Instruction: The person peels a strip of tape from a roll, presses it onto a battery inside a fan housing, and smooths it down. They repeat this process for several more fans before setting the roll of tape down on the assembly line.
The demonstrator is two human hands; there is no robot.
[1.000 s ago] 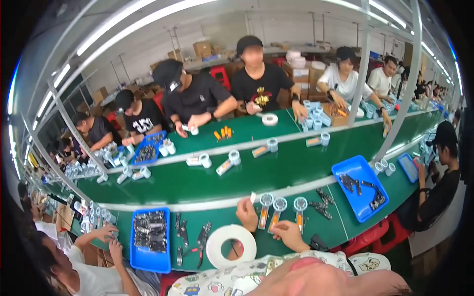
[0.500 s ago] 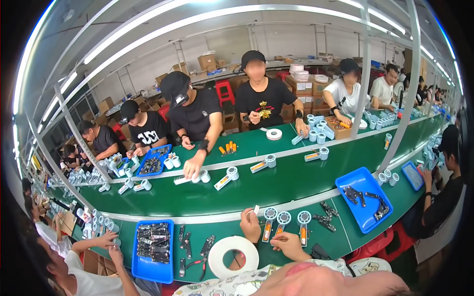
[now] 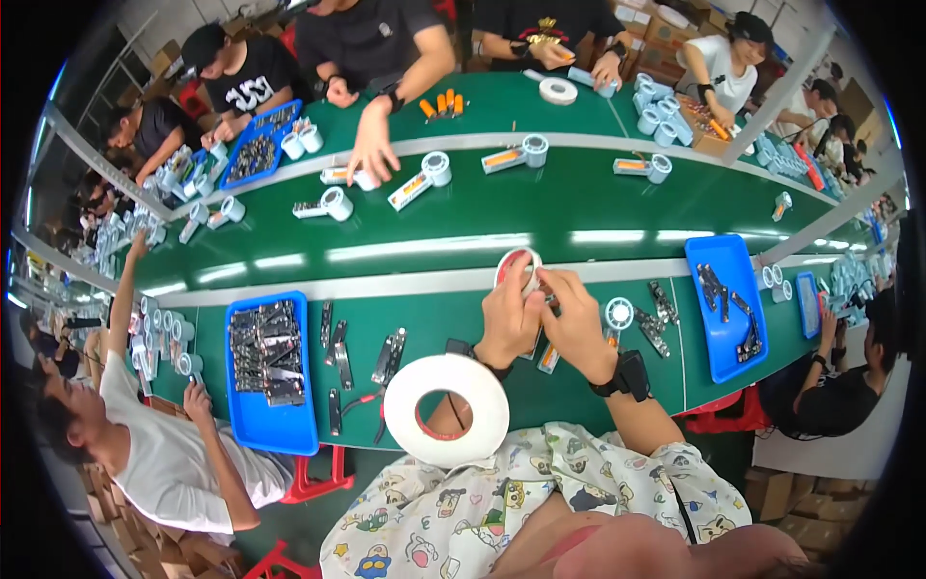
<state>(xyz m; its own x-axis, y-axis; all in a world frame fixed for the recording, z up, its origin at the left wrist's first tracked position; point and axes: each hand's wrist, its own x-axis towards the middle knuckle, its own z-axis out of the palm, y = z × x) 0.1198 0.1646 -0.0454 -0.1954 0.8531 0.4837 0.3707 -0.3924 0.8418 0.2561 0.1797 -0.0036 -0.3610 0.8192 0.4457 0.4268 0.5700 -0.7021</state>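
Note:
My left hand (image 3: 511, 317) is closed around a small white round piece with a reddish inner edge (image 3: 505, 262), partly covered by my fingers. My right hand (image 3: 581, 323) meets it from the right, its fingers bent together at the piece's lower side; what they pinch is hidden. Just right of my hands lies a light-blue handheld fan body with a round head (image 3: 618, 313). Another one's handle with an orange cell (image 3: 548, 359) shows beneath my hands. A large white roll with a red core (image 3: 487, 410) overlaps my left forearm, which shows through its hole.
Blue trays stand left (image 3: 311, 425) and right (image 3: 723, 355), holding black parts. More black strips (image 3: 342, 355) and red-handled pliers (image 3: 359, 399) lie left of the roll. Ahead, a green conveyor (image 3: 424, 246) carries fan bodies (image 3: 533, 150). Co-workers sit opposite and at both sides.
My view has tipped downward. My hands have come together at the white round piece. The co-worker at left has stretched an arm toward the conveyor; an opposite co-worker's fingers have spread.

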